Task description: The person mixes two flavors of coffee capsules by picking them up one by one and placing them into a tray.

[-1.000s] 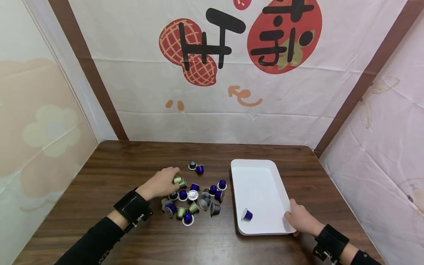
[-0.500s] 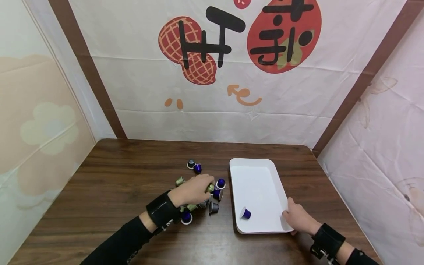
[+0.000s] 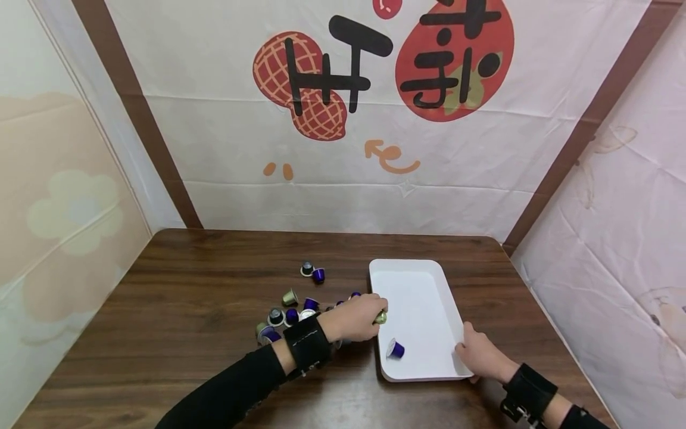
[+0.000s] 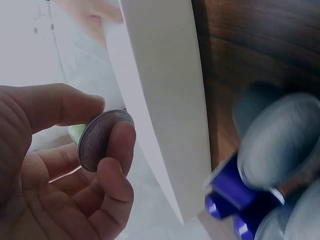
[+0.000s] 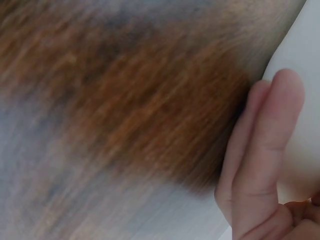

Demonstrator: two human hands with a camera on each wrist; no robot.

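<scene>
With our left hand point(image 3: 354, 317) we pinch one small green capsule point(image 3: 381, 317) with grey metallic lid, at the left rim of the white rectangular tray point(image 3: 420, 298), lid facing our wrist; our right hand point(image 3: 485, 353) grips the tray's near right corner.

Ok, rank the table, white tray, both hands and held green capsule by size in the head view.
Table
White tray
Left hand and right hand: too alike to rank
Held green capsule, partly hidden
</scene>
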